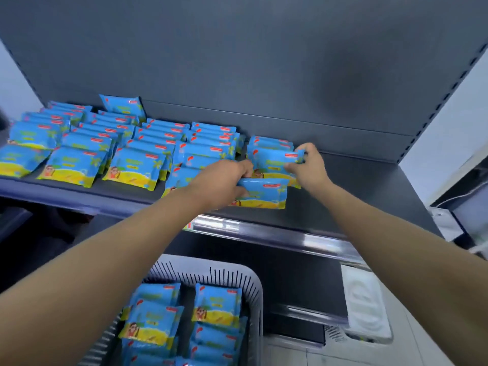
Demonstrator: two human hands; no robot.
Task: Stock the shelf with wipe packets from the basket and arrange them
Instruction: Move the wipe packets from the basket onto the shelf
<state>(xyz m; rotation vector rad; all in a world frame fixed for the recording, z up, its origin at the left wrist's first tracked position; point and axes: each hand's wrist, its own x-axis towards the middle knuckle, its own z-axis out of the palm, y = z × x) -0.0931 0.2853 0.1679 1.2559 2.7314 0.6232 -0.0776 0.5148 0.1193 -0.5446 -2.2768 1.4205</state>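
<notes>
Shelf point(356, 196): right of the last packet column point(272, 154) the deck is bare out to the right upright, with open access from the front edge. Left and centre are blocked by packed rows of wipe packets point(111, 143), with only narrow gaps between columns. Overhead is clear up the back panel point(264, 62). Below, the basket point(253, 286) sits under the shelf lip, its top open, packets inside. Both forearms cross the front edge mid-shelf.

Both hands grip wipe packets point(264, 192) on shelf point(356, 196); basket point(253, 283) below.
</notes>
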